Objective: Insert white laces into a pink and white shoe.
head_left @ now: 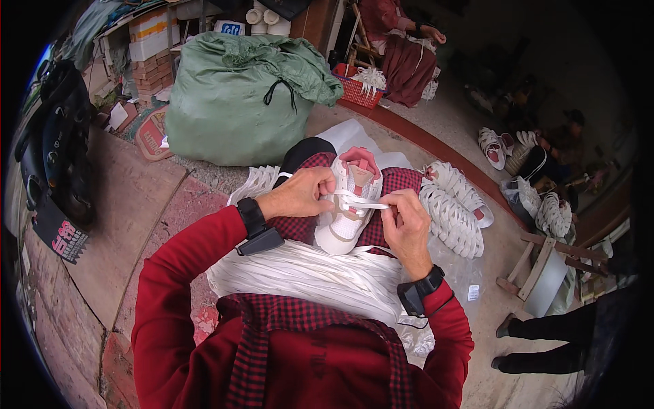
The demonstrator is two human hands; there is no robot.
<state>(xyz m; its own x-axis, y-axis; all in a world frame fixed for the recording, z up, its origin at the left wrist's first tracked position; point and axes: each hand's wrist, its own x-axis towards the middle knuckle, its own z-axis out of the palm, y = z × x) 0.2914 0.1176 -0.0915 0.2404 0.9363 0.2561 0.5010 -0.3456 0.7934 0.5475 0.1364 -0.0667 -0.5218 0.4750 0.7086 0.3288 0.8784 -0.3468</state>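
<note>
A white sneaker [346,228] with pink lining and beige panels rests on my lap, its toe toward me. A flat white shoelace [364,204] runs across its front. My left hand [310,191] is at the shoe's left eyelet edge, fingers closed in a pinch on the lace there; the fingertips are partly hidden. On the other side, my right hand [407,219] pinches the lace between thumb and forefinger, holding it taut just off the shoe. A thick bundle of white laces [300,276] lies over my lap, on the red-and-black checked apron [286,327].
Several white sneakers [453,211] lie close on my right. A large green sack [238,102] stands ahead on the left. Beyond are a red basket [359,91] and a seated person [409,61]. A wooden stool [538,266] and someone's black-trousered legs [552,341] are at right; a scooter [58,146] stands left.
</note>
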